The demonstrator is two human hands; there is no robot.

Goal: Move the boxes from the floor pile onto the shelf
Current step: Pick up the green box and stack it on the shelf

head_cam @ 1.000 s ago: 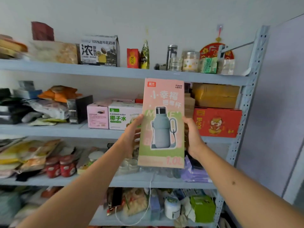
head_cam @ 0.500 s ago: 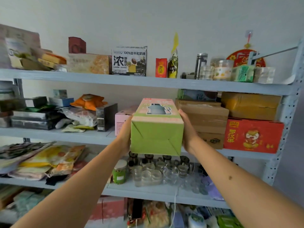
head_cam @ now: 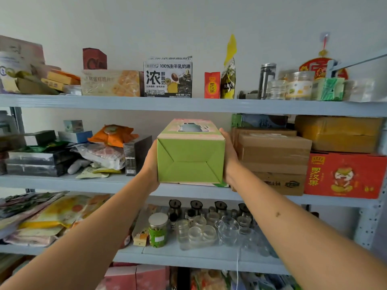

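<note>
Both hands clamp the green-and-pink kettle box [head_cam: 190, 160] from its sides: left hand [head_cam: 151, 164] flat on the left face, right hand [head_cam: 228, 158] flat on the right face, fingers mostly hidden behind the box. Box lies lengthwise, green end flap facing camera, at the middle shelf [head_cam: 104, 183] edge, just left of the brown cardboard cartons [head_cam: 272, 155], right of a black carton [head_cam: 136, 154].
</note>
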